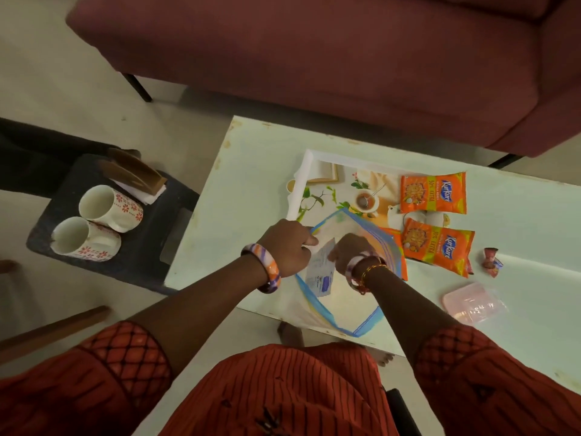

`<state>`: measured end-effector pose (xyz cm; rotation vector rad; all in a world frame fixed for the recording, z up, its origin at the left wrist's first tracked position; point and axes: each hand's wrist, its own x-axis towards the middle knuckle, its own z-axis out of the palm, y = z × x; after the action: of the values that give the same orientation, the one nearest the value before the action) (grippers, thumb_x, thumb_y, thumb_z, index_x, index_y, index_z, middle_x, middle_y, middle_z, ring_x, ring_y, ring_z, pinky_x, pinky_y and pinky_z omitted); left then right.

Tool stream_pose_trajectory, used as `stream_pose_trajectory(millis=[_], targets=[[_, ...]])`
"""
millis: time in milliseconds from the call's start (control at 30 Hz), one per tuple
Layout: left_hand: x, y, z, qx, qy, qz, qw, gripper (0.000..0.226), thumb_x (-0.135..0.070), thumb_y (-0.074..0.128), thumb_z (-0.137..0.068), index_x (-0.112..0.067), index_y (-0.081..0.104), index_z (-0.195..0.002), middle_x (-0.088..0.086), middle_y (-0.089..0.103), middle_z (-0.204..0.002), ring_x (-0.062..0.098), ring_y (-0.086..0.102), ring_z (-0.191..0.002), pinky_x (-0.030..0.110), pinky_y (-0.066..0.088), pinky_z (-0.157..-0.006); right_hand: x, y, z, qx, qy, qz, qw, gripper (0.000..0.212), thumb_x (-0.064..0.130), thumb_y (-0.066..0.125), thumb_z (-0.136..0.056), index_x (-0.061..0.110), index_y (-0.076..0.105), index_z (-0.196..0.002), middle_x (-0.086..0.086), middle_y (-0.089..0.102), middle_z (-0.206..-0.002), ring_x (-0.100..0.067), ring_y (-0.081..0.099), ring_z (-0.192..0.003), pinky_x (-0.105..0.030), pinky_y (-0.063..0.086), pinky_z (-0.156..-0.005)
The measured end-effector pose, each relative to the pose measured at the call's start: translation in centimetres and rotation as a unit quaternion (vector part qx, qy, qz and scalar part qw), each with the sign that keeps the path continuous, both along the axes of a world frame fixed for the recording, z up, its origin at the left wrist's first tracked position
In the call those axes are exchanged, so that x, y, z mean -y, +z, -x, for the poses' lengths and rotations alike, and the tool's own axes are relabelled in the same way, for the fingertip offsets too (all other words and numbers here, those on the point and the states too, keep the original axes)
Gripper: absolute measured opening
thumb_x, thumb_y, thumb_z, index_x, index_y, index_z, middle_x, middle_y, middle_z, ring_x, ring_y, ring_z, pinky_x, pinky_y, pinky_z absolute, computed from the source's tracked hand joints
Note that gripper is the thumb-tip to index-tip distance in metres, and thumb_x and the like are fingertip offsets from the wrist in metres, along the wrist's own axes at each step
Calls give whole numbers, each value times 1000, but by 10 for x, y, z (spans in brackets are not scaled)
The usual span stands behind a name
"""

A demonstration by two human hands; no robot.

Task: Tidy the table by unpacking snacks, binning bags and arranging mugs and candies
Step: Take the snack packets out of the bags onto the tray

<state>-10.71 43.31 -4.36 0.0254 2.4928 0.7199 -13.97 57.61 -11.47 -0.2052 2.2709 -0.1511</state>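
A clear zip bag [342,306] with blue edges lies on the pale table [251,171] in front of me. My left hand [287,247] pinches its upper left edge. My right hand [349,251] grips the bag's middle, beside a white and blue label inside it. Two orange snack packets lie to the right, one [434,193] farther back, one [438,250] nearer. A third orange packet [397,247] shows partly under the bag. Two white mugs with red flowers lie on their sides on a dark stool at the left, one [110,207] behind the other [85,237].
A printed tray [301,180] sits under the packets. Small wrapped candies [490,261] and a pink plastic lid [471,302] lie on the table at the right. A maroon sofa [314,58] stands beyond the table. A brown holder [132,171] rests on the stool [151,256].
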Motion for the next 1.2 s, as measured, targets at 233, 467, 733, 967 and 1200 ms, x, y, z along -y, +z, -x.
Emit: stream_pose_trajectory(millis=[233,467,733,967,1200], targets=[[16,0,16,-6,-54,68,996,44,-11,48,-83,-23,56,-125,6,50,-138,28,52,-121,30,40,-99,1,92,18,-163,72,63,982,20,22,62,-80,12,71,-94,-11,69,-102,-31,63,-97,-36,52,-84],[18,5,26,117,-12,-119,986,46,-26,66,-62,-5,64,-103,11,66,-98,24,61,-92,38,49,-89,-9,118,46,-110,-43,249,961,28,20,63,-84,3,67,-107,-15,65,-115,-27,58,-106,-32,44,-91],[25,-4,21,122,153,-248,949,39,-20,75,-71,-11,64,-108,5,64,-96,19,62,-85,14,54,-63,-8,109,58,-67,-216,367,902,12,18,56,-90,21,59,-78,-2,61,-82,-7,54,-61,-16,47,-46],[35,-16,13,124,320,-356,869,11,-16,60,-84,-23,58,-92,1,64,-94,22,60,-92,32,50,-74,-7,90,48,68,-380,404,829,13,19,57,-89,15,56,-102,-3,60,-87,-17,54,-80,-28,47,-69],[36,-23,9,130,329,-369,859,7,-20,57,-86,-25,57,-91,0,63,-95,23,59,-95,34,50,-74,-4,76,30,37,-286,410,865,34,7,65,-82,2,60,-115,-12,67,-105,-12,64,-79,-12,55,-66]])
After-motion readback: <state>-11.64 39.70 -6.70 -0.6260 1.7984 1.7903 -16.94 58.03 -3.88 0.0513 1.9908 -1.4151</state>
